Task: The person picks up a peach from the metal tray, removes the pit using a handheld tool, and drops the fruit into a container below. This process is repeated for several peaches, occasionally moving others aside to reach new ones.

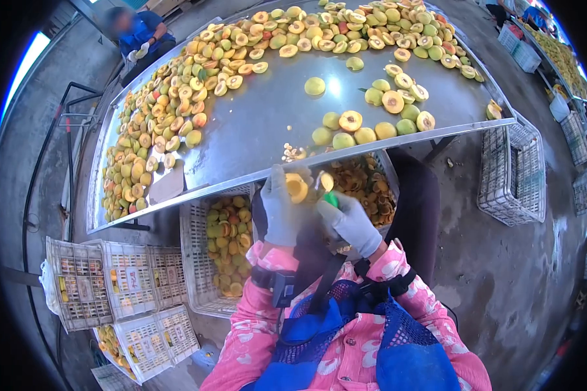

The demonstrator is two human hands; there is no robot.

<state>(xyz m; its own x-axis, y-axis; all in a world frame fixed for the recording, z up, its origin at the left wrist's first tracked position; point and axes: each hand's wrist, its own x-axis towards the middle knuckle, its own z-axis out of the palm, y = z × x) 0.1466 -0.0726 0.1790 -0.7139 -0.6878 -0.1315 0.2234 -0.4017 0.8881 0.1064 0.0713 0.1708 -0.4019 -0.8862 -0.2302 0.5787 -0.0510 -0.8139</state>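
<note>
Both my hands wear pale grey gloves and are just over the front edge of the metal table (261, 124). My left hand (279, 210) is closed on a halved yellow fruit (297, 188). My right hand (349, 220) grips a tool with a green handle (331, 199); a piece of yellow fruit (327, 182) is at its tip. Below my hands stands a crate of cut fruit pieces (374, 195). A small pile of pits (293, 153) lies at the table edge, left of several fruit halves (365, 135).
Heaped fruit halves (169, 117) cover the table's left and far sides. A crate of fruit (195, 260) is below at the left, beside stacked crates (127, 280). An empty-looking crate (512, 173) stands at right. A person (140, 32) sits beyond the table's left corner.
</note>
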